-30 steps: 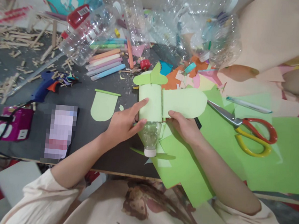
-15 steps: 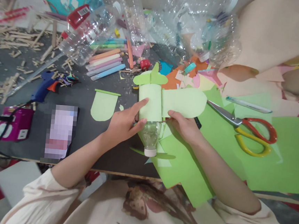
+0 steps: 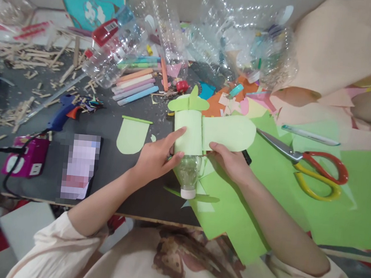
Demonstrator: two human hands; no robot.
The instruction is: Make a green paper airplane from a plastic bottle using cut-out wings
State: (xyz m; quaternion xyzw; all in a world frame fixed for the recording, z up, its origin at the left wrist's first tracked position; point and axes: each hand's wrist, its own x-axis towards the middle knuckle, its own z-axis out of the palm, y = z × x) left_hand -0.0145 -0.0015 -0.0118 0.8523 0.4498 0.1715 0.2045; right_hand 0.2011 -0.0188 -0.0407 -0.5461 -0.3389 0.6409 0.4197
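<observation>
A clear bottle (image 3: pixel 189 174) wrapped in pale green paper lies with its white cap toward me and green paper fins at its far end. My left hand (image 3: pixel 158 154) grips its left side, index finger and thumb on top. A pale green rounded wing (image 3: pixel 229 133) sticks out from the bottle's right side. My right hand (image 3: pixel 231 160) pinches the wing's near edge, thumb above and the other fingers hidden beneath. Left of the bottle, a matching rounded paper piece (image 3: pixel 132 136) with a rolled green edge lies on the dark table (image 3: pixel 108 167).
Scissors (image 3: pixel 301 155) and a pen (image 3: pixel 311 135) lie on green paper (image 3: pixel 355 205) at right. A blue glue gun (image 3: pixel 62 113), a purple box (image 3: pixel 26 157) and a phone (image 3: pixel 79 164) are at left. Chalk-like sticks (image 3: pixel 135 85), wooden sticks and plastic bottles fill the back.
The whole view has shifted slightly, so everything sits a little lower and further right. My hands keep the same hold on the bottle and wing.
</observation>
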